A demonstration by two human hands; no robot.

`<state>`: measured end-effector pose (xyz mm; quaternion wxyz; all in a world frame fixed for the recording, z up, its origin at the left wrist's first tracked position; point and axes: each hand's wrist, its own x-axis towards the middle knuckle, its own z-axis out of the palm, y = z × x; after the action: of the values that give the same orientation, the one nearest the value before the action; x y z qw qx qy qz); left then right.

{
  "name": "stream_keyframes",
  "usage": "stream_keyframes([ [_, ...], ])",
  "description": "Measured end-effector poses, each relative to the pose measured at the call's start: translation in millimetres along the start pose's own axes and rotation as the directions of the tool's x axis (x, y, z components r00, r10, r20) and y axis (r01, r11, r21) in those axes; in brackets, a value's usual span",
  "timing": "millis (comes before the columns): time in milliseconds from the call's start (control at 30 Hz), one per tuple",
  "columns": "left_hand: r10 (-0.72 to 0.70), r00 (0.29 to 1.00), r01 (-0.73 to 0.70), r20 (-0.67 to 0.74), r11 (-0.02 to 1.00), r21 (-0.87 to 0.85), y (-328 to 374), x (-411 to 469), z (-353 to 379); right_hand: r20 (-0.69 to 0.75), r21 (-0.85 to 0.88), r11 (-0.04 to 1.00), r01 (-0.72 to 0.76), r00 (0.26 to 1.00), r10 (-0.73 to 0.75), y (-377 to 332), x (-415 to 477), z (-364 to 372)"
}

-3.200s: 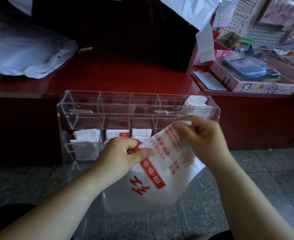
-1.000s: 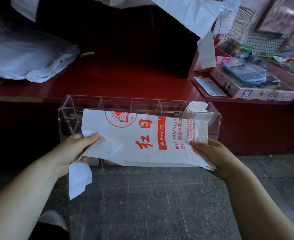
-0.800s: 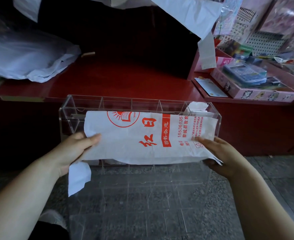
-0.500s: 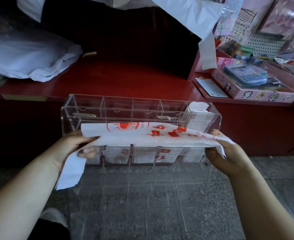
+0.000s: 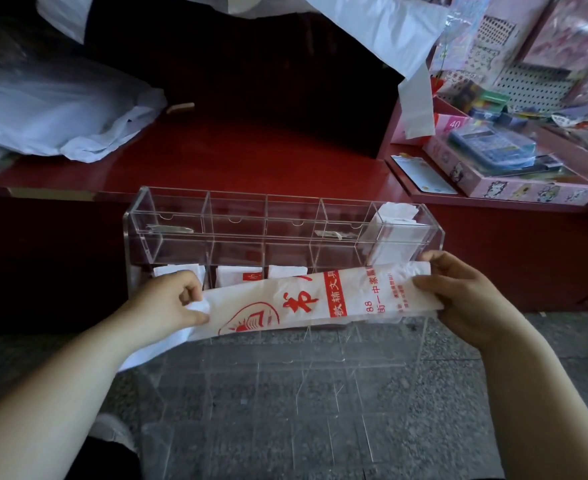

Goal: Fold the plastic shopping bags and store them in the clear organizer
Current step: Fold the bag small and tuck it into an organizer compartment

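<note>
A white plastic bag with red print (image 5: 306, 301) is stretched out as a long narrow strip in front of the clear organizer (image 5: 167, 216). My left hand (image 5: 167, 303) pinches its left end, where loose plastic hangs down below. My right hand (image 5: 458, 292) grips its right end. The organizer stands on the floor against a red counter. Its top row holds one folded white bag (image 5: 393, 223) in the rightmost cell. Three folded bags (image 5: 238, 273) show in the second row behind the strip.
A red counter (image 5: 251, 157) runs behind the organizer, with a heap of white bags (image 5: 60, 112) at its left. More white plastic (image 5: 382, 32) hangs from above. Pink boxes and a calculator (image 5: 493, 147) sit on a shelf at right. Grey stone floor lies below.
The bag, held open and wide a second ago, has been folded over lengthwise into a narrow strip. Both hands have stayed at its ends and dropped slightly lower.
</note>
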<state>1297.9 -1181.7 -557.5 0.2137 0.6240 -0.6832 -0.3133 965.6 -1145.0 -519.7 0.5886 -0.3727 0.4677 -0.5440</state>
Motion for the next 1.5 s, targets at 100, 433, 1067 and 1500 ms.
stream_keyframes([
  [100,-0.022,0.988,0.012,0.154,0.998,0.065,-3.0,-3.3,1.0,-0.153,-0.142,0.988,0.053,0.985,-0.075,-4.8,-2.6,10.4],
  [433,0.265,0.946,-0.176,0.186,0.903,-0.391,39.7,-28.3,-4.2,0.054,-0.315,0.924,0.217,0.976,-0.21,-16.2,-18.4,53.7],
  [1067,0.151,0.954,0.12,0.259,0.597,-0.793,75.1,-30.1,51.4,0.248,-0.193,0.979,-0.071,0.961,0.119,33.1,-7.8,96.9],
  [1500,0.055,0.873,0.306,0.485,0.713,-0.631,61.7,-34.5,79.8,-0.163,-0.23,0.972,0.045,0.983,-0.084,27.2,5.3,77.8],
])
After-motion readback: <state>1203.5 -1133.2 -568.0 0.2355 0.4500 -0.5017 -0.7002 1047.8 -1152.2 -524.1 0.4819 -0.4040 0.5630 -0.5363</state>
